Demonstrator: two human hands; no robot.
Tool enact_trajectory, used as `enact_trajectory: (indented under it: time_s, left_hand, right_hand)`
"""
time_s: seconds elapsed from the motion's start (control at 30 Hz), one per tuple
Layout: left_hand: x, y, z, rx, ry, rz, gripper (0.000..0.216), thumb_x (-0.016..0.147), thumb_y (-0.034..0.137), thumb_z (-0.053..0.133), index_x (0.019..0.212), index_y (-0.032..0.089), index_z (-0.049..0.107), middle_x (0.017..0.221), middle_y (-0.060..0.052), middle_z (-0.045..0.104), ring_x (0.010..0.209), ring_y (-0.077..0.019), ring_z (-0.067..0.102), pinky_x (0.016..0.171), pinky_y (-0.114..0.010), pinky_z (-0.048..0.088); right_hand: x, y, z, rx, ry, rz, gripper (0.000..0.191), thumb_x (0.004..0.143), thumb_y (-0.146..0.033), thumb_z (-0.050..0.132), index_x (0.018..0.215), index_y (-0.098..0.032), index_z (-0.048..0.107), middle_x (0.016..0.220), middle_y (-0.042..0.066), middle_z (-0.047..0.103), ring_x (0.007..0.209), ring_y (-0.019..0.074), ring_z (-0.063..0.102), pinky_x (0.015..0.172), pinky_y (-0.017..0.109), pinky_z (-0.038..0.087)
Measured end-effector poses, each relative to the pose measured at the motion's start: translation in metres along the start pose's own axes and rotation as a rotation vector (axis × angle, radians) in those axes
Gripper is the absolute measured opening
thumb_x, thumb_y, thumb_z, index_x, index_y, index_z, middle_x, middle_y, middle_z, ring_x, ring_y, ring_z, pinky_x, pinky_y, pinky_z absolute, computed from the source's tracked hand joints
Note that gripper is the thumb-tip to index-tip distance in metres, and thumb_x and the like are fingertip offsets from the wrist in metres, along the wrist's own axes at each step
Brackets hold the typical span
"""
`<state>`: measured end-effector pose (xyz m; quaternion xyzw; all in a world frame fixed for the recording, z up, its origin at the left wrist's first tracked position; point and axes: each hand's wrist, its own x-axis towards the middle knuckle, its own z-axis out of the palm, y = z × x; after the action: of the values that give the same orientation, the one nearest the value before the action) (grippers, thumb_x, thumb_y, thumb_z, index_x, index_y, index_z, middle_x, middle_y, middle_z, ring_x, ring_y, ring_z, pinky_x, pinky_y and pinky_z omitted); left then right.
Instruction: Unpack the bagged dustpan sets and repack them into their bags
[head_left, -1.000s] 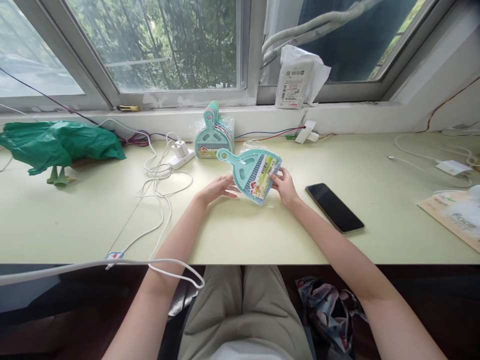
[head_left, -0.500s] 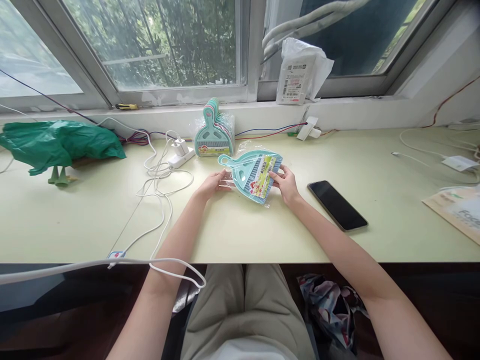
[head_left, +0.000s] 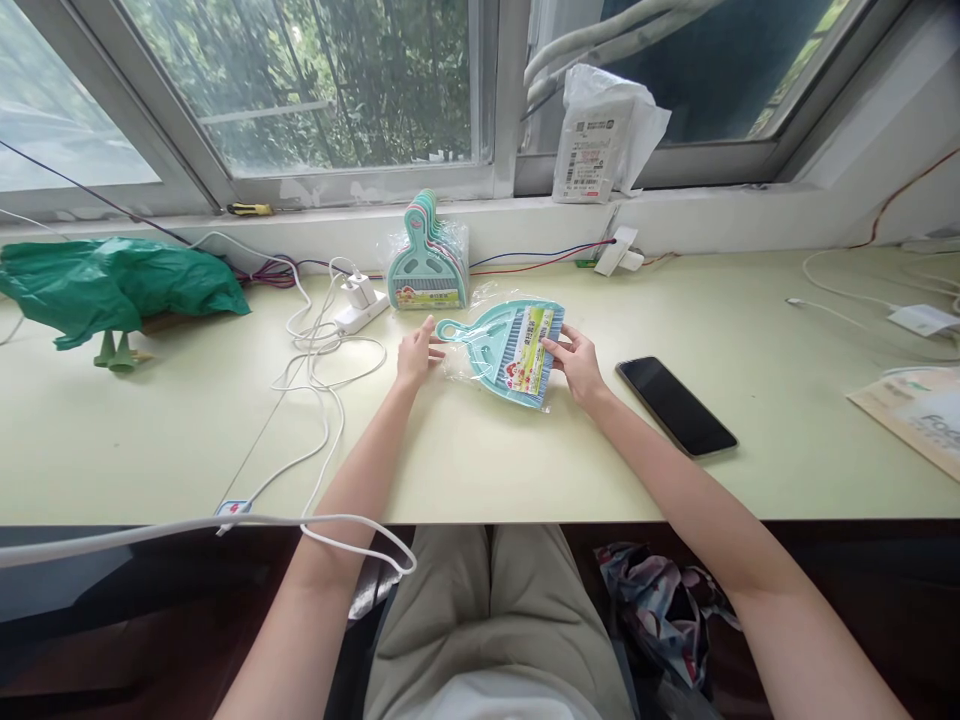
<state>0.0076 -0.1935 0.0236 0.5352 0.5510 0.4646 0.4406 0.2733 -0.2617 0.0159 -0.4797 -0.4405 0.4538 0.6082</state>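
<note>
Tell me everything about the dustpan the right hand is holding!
The dustpan is pale turquoise, plastic-looking, with a looped handle pointing left. Blue bristles and a colourful label show at its wide end; clear wrapping surrounds it. The bristle side faces us, over the pale table. The right hand grips the wide end; the left hand is by the handle, perhaps touching.

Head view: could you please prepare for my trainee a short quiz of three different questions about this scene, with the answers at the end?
1. Which of the person's hands grips the wide end of the wrapped dustpan set?
2. True or false: in the picture, the phone lies to the right of that set.
3. What stands just right of the power strip? a) a mug b) a row of dustpan sets c) a lamp

Key: 1: the right hand; 2: true; 3: b.
</note>
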Motion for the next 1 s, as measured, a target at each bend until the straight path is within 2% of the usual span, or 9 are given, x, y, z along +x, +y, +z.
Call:
enact_trajectory:
  time_s: [0.07,0.1,0.23,0.4,0.57,0.73,0.8,1.0]
  left_hand:
    - [-0.001,0.001,-0.001,0.100,0.131,0.117,0.057,0.083,0.068,0.046,0.104,0.020,0.068,0.097,-0.008,0.072,0.071,-0.0171,0.068,0.059,-0.023,0.047]
    - [-0.003,0.003,-0.002,0.151,0.151,0.173,0.054,0.083,0.067,0.047,0.100,0.021,0.070,0.096,-0.007,0.073,0.077,-0.0178,0.068,0.063,-0.024,0.047]
    - [-0.011,0.009,0.001,0.258,0.064,0.273,0.044,0.081,0.061,0.055,0.088,0.022,0.074,0.091,-0.005,0.074,0.088,-0.0205,0.068,0.073,-0.025,0.047]
    - [-0.012,0.009,0.005,0.160,-0.042,0.267,0.032,0.074,0.049,0.067,0.078,0.017,0.073,0.084,-0.007,0.074,0.074,-0.0187,0.069,0.071,-0.027,0.049]
    - [-0.004,0.000,0.003,0.069,-0.033,0.262,0.034,0.074,0.049,0.066,0.080,0.016,0.071,0.084,-0.007,0.073,0.066,-0.0160,0.068,0.068,-0.027,0.051]
    - [0.006,-0.008,-0.005,0.044,0.109,0.243,0.028,0.077,0.043,0.063,0.078,0.015,0.067,0.080,-0.007,0.072,0.068,-0.0139,0.067,0.066,-0.024,0.051]
    - [0.011,-0.011,-0.011,0.022,0.170,0.203,0.026,0.079,0.041,0.061,0.080,0.015,0.064,0.080,-0.007,0.072,0.063,-0.0125,0.066,0.062,-0.023,0.050]
    - [0.023,-0.013,-0.038,0.060,0.470,0.069,0.012,0.085,0.028,0.053,0.089,0.017,0.056,0.082,-0.004,0.071,0.054,-0.0106,0.064,0.059,-0.023,0.047]
  right_hand:
    - [-0.001,-0.001,0.001,-0.013,-0.027,0.008,0.050,0.066,-0.040,0.076,0.111,-0.022,0.061,0.086,0.003,0.074,0.079,0.0219,0.070,0.072,0.040,0.059]
    - [-0.002,-0.001,0.002,-0.019,-0.046,0.013,0.051,0.066,-0.040,0.077,0.111,-0.022,0.061,0.086,0.003,0.074,0.079,0.0218,0.070,0.072,0.040,0.059]
    - [-0.005,0.001,0.007,-0.051,-0.140,0.030,0.051,0.067,-0.041,0.077,0.112,-0.021,0.062,0.088,0.004,0.075,0.076,0.0203,0.069,0.070,0.038,0.058]
    - [-0.007,0.002,0.009,-0.077,-0.202,0.044,0.054,0.068,-0.042,0.077,0.115,-0.022,0.062,0.090,0.004,0.075,0.076,0.0202,0.069,0.069,0.037,0.058]
    - [-0.007,0.000,0.009,-0.058,-0.194,0.044,0.053,0.067,-0.042,0.078,0.113,-0.021,0.062,0.089,0.004,0.075,0.078,0.0207,0.070,0.072,0.039,0.059]
    - [-0.004,-0.001,0.006,-0.037,-0.109,0.026,0.052,0.063,-0.044,0.079,0.108,-0.022,0.062,0.086,0.004,0.074,0.077,0.0215,0.069,0.069,0.039,0.059]
    - [-0.002,-0.001,0.003,-0.036,-0.071,0.024,0.052,0.064,-0.044,0.078,0.107,-0.022,0.062,0.085,0.004,0.074,0.077,0.0219,0.069,0.069,0.039,0.059]
    - [0.003,0.004,-0.003,-0.032,0.007,0.016,0.048,0.065,-0.041,0.076,0.107,-0.022,0.062,0.083,0.002,0.073,0.077,0.0212,0.069,0.070,0.039,0.059]
